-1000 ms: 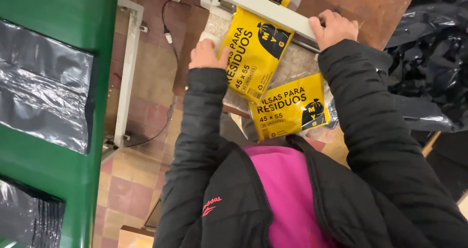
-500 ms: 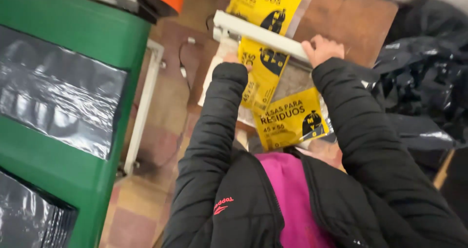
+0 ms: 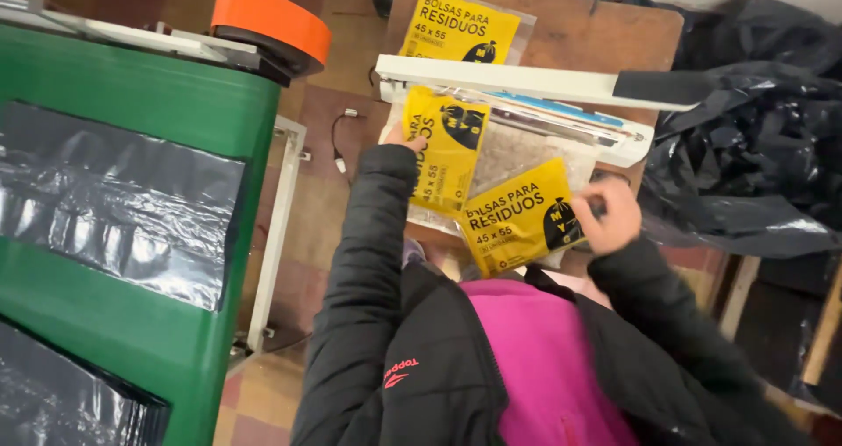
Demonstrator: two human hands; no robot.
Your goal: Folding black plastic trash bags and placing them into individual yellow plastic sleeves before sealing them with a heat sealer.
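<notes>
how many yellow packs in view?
3. One on the table's far end, behind the sealer's raised white arm; one under that arm by the left hand; one nearest, at the right hand. More may be hidden.

— How many packets are there?
— Three clear packets with yellow-and-black labels: the far packet (image 3: 462, 28) on the wooden table, the middle packet (image 3: 445, 150) under the sealer bar, the near packet (image 3: 519, 217) tilted beside it.
</notes>
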